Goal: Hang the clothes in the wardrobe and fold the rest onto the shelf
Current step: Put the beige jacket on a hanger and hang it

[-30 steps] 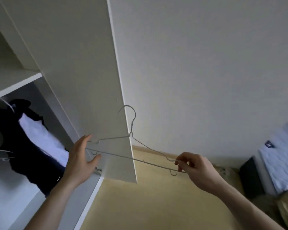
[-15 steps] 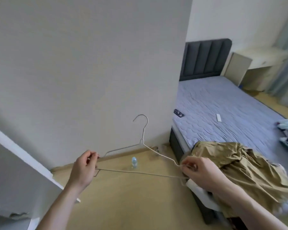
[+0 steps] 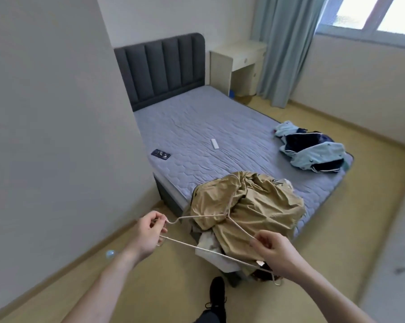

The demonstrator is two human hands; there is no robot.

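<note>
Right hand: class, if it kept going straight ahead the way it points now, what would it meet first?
Most likely the tan garment heaped at the bed's near corner, just beyond the right hand holding the wire hanger. Depth is uncertain.

Hanger (image 3: 203, 229): pale wire. Garment heap (image 3: 248, 206): tan. Far clothes (image 3: 311, 150): light blue with navy, white stripes. Mattress (image 3: 208, 127): grey-lilac, quilted hexagon pattern. Headboard (image 3: 161, 66): dark grey, vertical channels. Curtain (image 3: 283, 47): pale teal. Floor (image 3: 173, 287): yellow-tan.
</note>
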